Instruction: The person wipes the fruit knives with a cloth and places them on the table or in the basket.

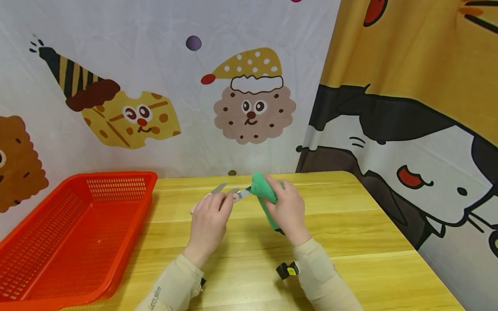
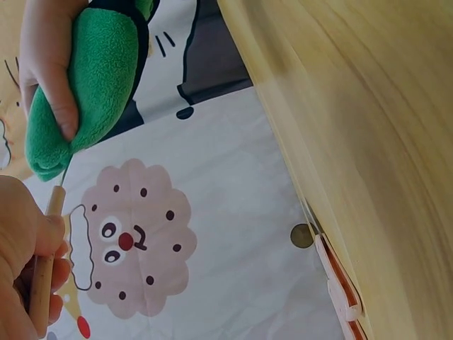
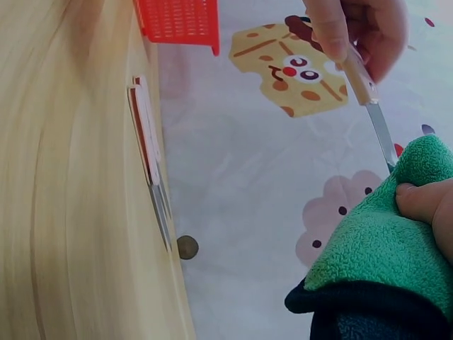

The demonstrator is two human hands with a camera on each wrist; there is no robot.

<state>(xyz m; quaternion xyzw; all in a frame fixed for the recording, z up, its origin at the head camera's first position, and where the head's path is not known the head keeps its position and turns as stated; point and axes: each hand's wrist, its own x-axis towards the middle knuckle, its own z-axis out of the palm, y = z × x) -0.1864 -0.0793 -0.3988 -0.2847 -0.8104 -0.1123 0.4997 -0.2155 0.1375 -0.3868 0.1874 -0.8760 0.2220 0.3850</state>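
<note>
My left hand (image 1: 209, 219) grips a small knife by its pale, riveted handle (image 3: 361, 79), held up above the table. Its blade (image 3: 381, 133) points right, and the tip end is hidden in a green fuzzy cloth (image 1: 265, 189) with a dark edging. That folded cloth is held by my right hand (image 1: 288, 208), with the thumb pressing it against the blade in the right wrist view. Beyond my left hand, two more knives (image 3: 147, 134) with pale pink handles lie side by side on the table, partly covered by the hand in the head view.
A red plastic basket (image 1: 149, 196) with meshed sides stands at the left of the wooden table (image 1: 350, 224). Behind the far edge hangs a white curtain (image 1: 186, 155) with cartoon prints, and a yellow one (image 1: 420, 52) hangs at the right.
</note>
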